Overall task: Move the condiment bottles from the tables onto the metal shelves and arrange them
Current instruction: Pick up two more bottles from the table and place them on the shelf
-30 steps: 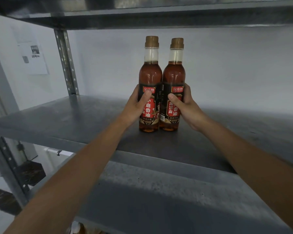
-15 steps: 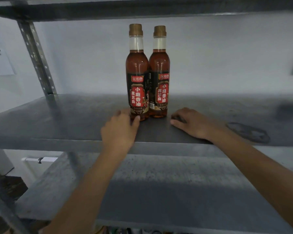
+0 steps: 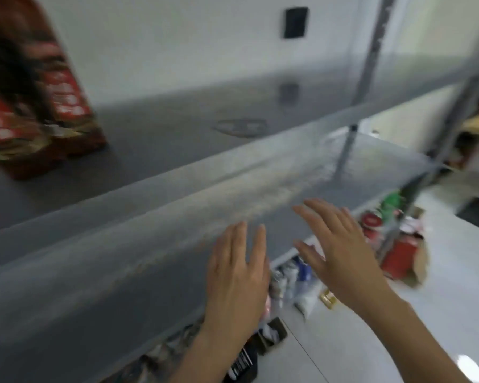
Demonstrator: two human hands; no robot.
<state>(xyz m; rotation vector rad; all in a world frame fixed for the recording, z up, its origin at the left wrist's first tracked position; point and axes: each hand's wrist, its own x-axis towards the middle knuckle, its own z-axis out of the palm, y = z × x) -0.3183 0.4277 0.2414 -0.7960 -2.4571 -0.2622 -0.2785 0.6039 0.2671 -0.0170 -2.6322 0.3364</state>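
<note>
Both hands have let go of the two bottles (image 3: 39, 106), which now stand side by side at the far left of the shelf (image 3: 177, 139). The left hand (image 3: 235, 272) and right hand (image 3: 340, 252) have drawn back, empty, with fingers straight. That pair looks placed. The blurred red items (image 3: 393, 244) at the near right are probably next.

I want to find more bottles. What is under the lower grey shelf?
Blurry packets peek out beneath the lower shelf, with a red-capped bottle by its right end. The shelf itself hides everything farther back.
</note>
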